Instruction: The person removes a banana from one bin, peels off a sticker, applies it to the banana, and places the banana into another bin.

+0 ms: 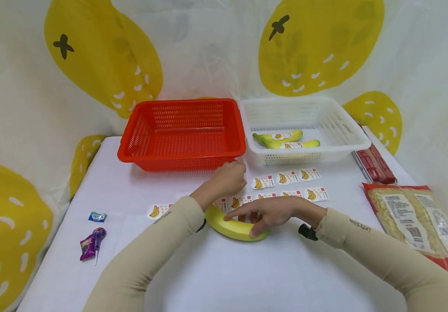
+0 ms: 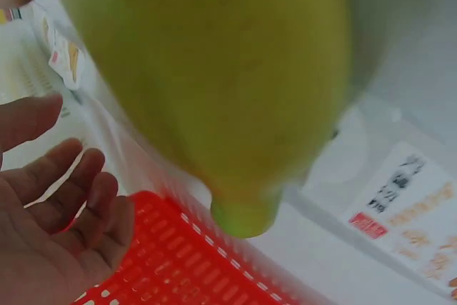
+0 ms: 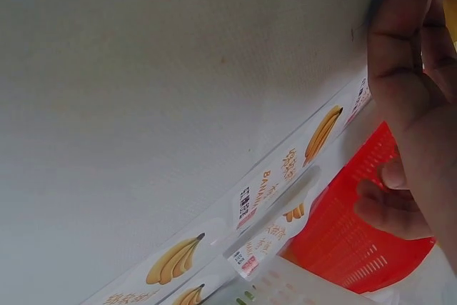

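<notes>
A yellow banana (image 1: 231, 228) lies on the table in front of me, and its blunt end (image 2: 246, 212) looms large in the left wrist view. My right hand (image 1: 268, 212) holds it near its right end, thumb on the near side and fingers on the far side. My left hand (image 1: 227, 178) is beyond the banana, by the front of the red basket (image 1: 181, 158). The left wrist view shows the left fingers (image 2: 86, 183) loosely bent with nothing in them. Banana-printed stickers (image 1: 263, 182) lie in rows between the banana and the baskets.
A white basket (image 1: 305, 154) at the back right holds two bananas (image 1: 299, 144) bearing stickers. At the left lie a small blue wrapped candy (image 1: 97, 216), a purple packet (image 1: 87, 248) and a lollipop (image 1: 99, 234). A grain bag (image 1: 415, 216) and red package (image 1: 376, 162) lie at the right.
</notes>
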`<action>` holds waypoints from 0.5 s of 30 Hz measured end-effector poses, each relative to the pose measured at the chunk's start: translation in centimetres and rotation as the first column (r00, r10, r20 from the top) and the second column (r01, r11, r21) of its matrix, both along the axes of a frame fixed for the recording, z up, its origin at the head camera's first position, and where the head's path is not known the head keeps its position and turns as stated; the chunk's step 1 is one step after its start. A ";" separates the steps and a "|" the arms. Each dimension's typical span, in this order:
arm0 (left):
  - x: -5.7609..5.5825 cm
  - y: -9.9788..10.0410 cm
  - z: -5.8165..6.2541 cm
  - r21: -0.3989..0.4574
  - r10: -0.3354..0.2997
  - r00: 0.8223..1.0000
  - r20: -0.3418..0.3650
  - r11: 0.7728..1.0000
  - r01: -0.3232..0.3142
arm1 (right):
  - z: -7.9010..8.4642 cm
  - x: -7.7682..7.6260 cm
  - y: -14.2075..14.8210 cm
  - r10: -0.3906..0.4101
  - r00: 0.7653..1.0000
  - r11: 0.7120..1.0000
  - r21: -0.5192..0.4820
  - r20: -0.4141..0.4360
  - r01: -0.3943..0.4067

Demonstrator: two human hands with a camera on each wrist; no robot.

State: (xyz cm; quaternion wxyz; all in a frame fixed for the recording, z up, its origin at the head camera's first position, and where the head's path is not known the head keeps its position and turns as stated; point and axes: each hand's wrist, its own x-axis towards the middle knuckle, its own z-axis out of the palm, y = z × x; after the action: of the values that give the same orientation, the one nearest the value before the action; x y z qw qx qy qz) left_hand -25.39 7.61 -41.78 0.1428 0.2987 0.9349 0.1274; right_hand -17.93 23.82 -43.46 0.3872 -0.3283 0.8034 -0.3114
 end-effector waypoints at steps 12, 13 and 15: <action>-1.5 1.1 -0.7 -0.027 0.039 0.997 0.060 0.999 -0.038 | 0.1 -0.2 0.1 0.035 0.999 0.998 -0.042 -0.010 -0.035; -1.5 1.2 -0.8 -0.024 0.042 0.997 0.065 0.999 -0.040 | 0.0 -0.2 0.1 0.036 0.999 0.998 -0.044 -0.009 -0.036; -1.6 1.3 -0.9 -0.020 0.042 0.996 0.073 0.999 -0.041 | 0.0 -0.2 0.2 0.033 0.999 0.998 -0.046 -0.005 -0.034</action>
State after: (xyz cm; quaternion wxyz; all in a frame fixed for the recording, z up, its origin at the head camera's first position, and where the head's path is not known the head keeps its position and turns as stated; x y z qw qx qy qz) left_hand -26.96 8.87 -42.65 0.1771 0.2729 0.9362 0.1326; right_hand -18.17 24.05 -43.48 0.3830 -0.3513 0.7911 -0.3227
